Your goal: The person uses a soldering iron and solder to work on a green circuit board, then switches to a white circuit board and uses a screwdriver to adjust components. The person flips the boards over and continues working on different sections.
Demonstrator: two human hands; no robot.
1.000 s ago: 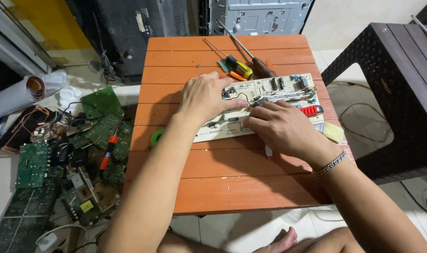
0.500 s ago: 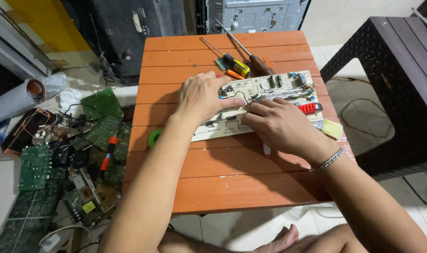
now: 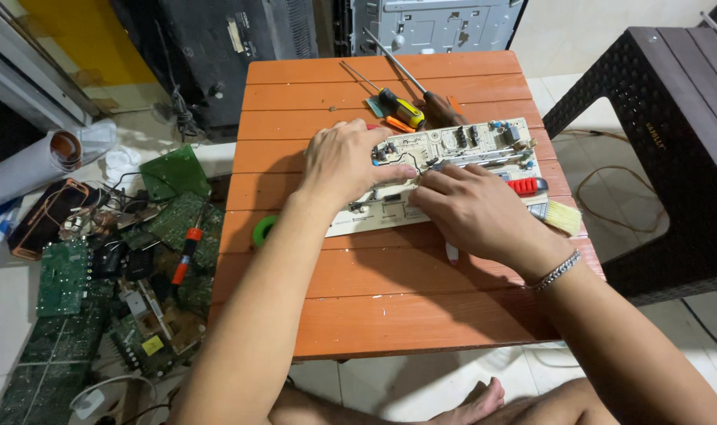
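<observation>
A long pale circuit board (image 3: 469,149) with small parts on it lies across an orange slatted table (image 3: 390,291). My left hand (image 3: 347,161) rests flat on the board's left end, thumb stretched toward the middle. My right hand (image 3: 473,212) lies on the board's lower middle, fingers curled, fingertips meeting the left thumb. Whether the fingers pinch a small part I cannot tell. A silver bracelet (image 3: 555,271) sits on my right wrist.
Screwdrivers (image 3: 406,106) lie behind the board, a red-handled tool (image 3: 524,186) and a brush (image 3: 559,216) at its right. A green tape roll (image 3: 262,230) hangs at the table's left edge. Green circuit boards (image 3: 67,275) litter the floor on the left. A dark stool (image 3: 673,118) stands on the right.
Both hands stay on the board with only slight finger shifts; the camera view has drifted a little.
</observation>
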